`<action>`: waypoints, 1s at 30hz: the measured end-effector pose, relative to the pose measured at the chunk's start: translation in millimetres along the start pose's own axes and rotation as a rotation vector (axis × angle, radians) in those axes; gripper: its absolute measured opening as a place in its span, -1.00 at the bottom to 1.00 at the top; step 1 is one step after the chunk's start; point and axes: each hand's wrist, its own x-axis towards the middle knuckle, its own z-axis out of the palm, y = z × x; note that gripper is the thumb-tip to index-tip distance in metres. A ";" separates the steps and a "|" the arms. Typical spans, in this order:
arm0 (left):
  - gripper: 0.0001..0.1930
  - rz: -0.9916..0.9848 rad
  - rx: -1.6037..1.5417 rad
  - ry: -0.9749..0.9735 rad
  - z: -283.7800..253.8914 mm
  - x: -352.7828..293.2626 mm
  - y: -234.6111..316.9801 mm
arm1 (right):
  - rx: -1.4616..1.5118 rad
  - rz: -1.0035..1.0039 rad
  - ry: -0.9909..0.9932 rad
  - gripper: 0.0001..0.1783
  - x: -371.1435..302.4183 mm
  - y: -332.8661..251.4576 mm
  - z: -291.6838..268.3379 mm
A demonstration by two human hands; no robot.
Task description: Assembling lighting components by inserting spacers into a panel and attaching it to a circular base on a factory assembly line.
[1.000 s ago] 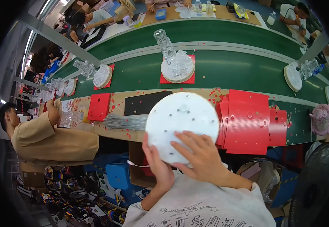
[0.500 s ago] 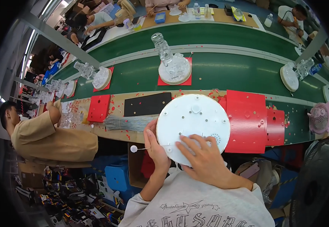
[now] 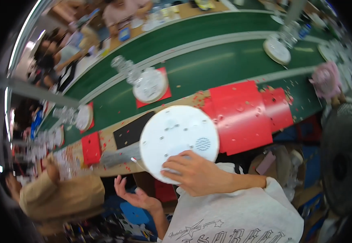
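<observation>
A round white base (image 3: 172, 137), with several small screws and a patch of grille slots, is tilted face up at the near edge of the bench. My right hand (image 3: 194, 172) grips its near edge, fingers bent over the face and the thumb hidden. To the left, apart from the base, my left hand (image 3: 137, 197) is open, palm up, with nothing in it. A thin cable with a small white end (image 3: 134, 160) sticks out at the base's left side. Motion blurs the view somewhat.
Beyond the bench, a green conveyor (image 3: 212, 60) carries clear plastic assemblies on round bases (image 3: 149, 85). Red sheets (image 3: 241, 117) lie at right, a black sheet (image 3: 131, 131) and a bundle of grey wires (image 3: 119, 158) at left. A pink fan (image 3: 326, 79) stands right; a co-worker (image 3: 62, 194) sits left.
My left hand has let go of the base's left edge and moved down and left, opening. My right hand remains at the near edge. The whole view has turned and shifted.
</observation>
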 end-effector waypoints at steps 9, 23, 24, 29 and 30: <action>-0.67 -0.513 -0.220 -0.629 3.3 11.3 12.9 | -0.042 -0.038 0.300 -0.52 -10.5 18.5 -15.0; -0.59 -0.699 -0.460 -0.347 22.7 -6.9 -17.9 | -0.426 1.423 0.190 0.24 -353.7 301.1 60.6; -0.59 -0.700 -0.462 -0.337 23.0 -8.0 -16.4 | -0.433 1.416 0.207 0.23 -348.5 302.6 64.4; -0.65 -0.674 -0.576 -0.247 30.8 -11.7 0.3 | -0.382 1.400 0.205 0.07 -357.6 308.5 56.9; -0.73 -0.704 -0.561 -0.241 36.9 -10.0 13.5 | -0.415 1.394 0.249 0.05 -381.8 310.3 58.2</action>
